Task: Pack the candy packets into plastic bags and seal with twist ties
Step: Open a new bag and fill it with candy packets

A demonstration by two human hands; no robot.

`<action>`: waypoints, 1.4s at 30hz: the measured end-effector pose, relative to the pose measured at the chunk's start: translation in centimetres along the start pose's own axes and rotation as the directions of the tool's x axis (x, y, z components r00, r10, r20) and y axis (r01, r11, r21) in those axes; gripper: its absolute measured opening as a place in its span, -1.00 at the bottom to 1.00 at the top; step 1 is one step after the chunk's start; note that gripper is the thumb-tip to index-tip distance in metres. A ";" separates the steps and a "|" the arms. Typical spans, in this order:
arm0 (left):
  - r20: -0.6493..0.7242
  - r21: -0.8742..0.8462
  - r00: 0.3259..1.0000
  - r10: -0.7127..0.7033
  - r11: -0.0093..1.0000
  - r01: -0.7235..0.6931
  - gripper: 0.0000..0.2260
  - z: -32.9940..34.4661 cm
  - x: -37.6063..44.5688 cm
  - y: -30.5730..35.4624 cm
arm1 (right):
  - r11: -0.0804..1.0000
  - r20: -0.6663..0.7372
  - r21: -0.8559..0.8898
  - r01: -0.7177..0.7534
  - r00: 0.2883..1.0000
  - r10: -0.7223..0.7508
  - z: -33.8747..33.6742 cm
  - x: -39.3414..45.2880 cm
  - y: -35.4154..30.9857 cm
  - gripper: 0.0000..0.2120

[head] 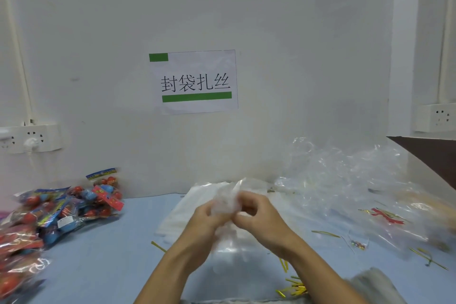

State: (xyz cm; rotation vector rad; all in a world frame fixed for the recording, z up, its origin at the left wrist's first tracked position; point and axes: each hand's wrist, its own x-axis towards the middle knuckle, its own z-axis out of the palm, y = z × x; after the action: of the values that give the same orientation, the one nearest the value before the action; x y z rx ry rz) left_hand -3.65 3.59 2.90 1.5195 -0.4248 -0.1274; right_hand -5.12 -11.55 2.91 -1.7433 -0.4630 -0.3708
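I see both hands at the centre, working on one clear plastic bag (228,242). The left hand (206,215) and the right hand (256,212) each pinch its crumpled mouth with curled fingers. The bag looks empty, I think. The candy packets (56,215) lie at 9 o'clock, well apart; the twist ties (293,286) lie at 5 o'clock. The risk: thin film can slip or tear if I pull the two sides unevenly, and the mouth can stay stuck.

a plain white painted wall (296,32) bears a white paper sign with green bars (195,81); white socket strips (32,138) flank a pale blue tabletop (111,254).
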 end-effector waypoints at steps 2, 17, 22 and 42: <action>-0.173 0.131 0.979 0.110 0.987 -0.088 -0.77 0.3 0.3 -0.2 | 0.999 0.024 -0.046 0.000 1.000 0.001 0.4 0.0 0.1 -0.92; 0.085 -0.513 0.996 -0.011 0.857 0.053 -0.48 -1.9 -0.2 1.1 | 0.990 -0.518 -0.047 -0.133 0.851 0.090 -2.5 0.7 0.5 -0.76; -0.069 0.169 0.991 0.112 0.981 -0.099 -0.83 -0.4 0.3 -0.1 | 0.999 -0.005 -0.033 0.009 1.000 -0.010 -0.6 -0.2 -0.6 -0.92; -0.443 0.240 0.861 0.248 0.959 -0.153 -0.80 -1.0 0.9 -0.6 | 0.981 -0.298 -0.080 -0.176 0.943 0.145 -0.9 0.6 1.0 -0.82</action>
State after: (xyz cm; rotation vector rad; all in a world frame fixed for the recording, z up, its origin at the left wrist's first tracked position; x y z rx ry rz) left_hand -2.34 4.14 2.53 1.6263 -0.2045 0.4581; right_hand -4.10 -12.50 2.58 -1.7778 -0.0883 -0.5332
